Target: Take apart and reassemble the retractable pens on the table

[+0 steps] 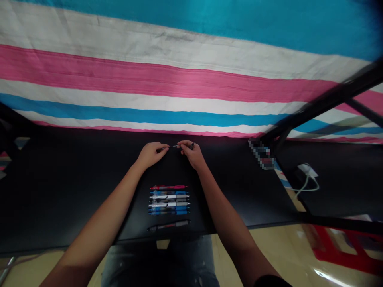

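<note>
Over the far part of the black table, my left hand (152, 153) is closed with fingertips pinching a dark, slim pen piece (161, 149). My right hand (194, 154) is closed around another dark pen piece (192, 146), whose end shows above the fingers. A thin, pale length (174, 146) bridges the gap between both hands; whether the pieces are joined is too small to tell. Nearer me lies a row of click pens: a red pen (170, 187), white pens (169, 205) and blue pens (170, 213). A black pen (169, 226) lies apart, closest to the front edge.
A striped cloth (167, 83) hangs behind the black table (74, 191). At right stand a dark frame bar (314, 103) and a blurred-out object (262, 154). Beyond are a white plug with cable (308, 170) and a red plastic stool (341, 249) on the floor.
</note>
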Available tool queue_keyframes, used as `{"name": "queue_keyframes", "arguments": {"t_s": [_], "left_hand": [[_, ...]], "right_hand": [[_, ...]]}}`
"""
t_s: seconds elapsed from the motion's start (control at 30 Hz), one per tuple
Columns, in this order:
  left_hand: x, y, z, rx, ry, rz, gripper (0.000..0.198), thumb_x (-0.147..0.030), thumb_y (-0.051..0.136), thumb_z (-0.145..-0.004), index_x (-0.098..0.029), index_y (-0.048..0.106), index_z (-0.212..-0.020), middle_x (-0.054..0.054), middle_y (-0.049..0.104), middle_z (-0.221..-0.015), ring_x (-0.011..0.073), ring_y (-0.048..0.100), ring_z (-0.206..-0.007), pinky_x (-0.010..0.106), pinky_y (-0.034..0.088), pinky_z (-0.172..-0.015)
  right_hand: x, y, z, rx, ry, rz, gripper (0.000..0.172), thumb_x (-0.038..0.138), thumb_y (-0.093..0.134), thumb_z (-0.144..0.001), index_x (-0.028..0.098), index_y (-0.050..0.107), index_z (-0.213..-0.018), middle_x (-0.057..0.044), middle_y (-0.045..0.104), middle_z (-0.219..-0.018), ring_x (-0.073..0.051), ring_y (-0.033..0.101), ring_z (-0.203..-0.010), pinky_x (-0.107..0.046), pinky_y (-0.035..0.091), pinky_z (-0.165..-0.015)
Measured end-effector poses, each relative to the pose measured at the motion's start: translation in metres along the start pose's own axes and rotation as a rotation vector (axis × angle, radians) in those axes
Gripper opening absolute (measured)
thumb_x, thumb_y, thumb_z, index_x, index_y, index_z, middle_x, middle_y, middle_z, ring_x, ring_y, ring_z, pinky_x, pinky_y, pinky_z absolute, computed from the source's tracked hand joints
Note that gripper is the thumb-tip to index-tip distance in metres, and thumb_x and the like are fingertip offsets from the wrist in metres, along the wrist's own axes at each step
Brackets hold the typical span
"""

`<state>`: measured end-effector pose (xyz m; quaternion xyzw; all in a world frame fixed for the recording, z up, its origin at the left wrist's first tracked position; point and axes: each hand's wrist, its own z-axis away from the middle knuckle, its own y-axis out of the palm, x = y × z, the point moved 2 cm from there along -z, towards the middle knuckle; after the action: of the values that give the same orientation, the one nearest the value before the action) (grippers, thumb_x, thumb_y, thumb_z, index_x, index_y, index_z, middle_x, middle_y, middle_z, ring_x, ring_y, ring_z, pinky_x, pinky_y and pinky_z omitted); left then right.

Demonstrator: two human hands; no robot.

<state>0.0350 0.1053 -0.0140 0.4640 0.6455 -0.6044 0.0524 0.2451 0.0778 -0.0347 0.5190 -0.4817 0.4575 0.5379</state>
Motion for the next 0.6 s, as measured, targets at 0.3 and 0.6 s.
{"name": "queue_keyframes", "arguments": {"t_s": [0.3,0.6], "left_hand": [[-0.0008,0.0007,-0.0003,0.015,-0.012,-0.021,0.029,-0.035,0.055,-0.097,-0.022,0.077,-0.11,0.006,0.078,-0.098,0.0211,0.07,-0.085,0.033,0.05,-0.078],[-0.0073,-0.0005,0.0011,0.025,-0.006,-0.063,0.028,-0.034,0.056,-0.097,-0.022,0.077,-0.111,0.005,0.076,-0.095,0.0199,0.068,-0.082,0.032,0.049,-0.076]], "right_hand": [[-0.0009,0.0007,0.0001,-0.034,-0.019,-0.024,0.028,0.041,0.077,-0.077,0.02,0.075,-0.095,-0.004,0.073,-0.083,-0.011,0.052,-0.06,-0.027,0.042,-0.057],[-0.0005,0.0014,0.0006,-0.038,0.001,0.025,0.031,0.045,0.077,-0.077,0.018,0.074,-0.091,-0.003,0.072,-0.077,-0.012,0.053,-0.061,-0.027,0.043,-0.059]]}}
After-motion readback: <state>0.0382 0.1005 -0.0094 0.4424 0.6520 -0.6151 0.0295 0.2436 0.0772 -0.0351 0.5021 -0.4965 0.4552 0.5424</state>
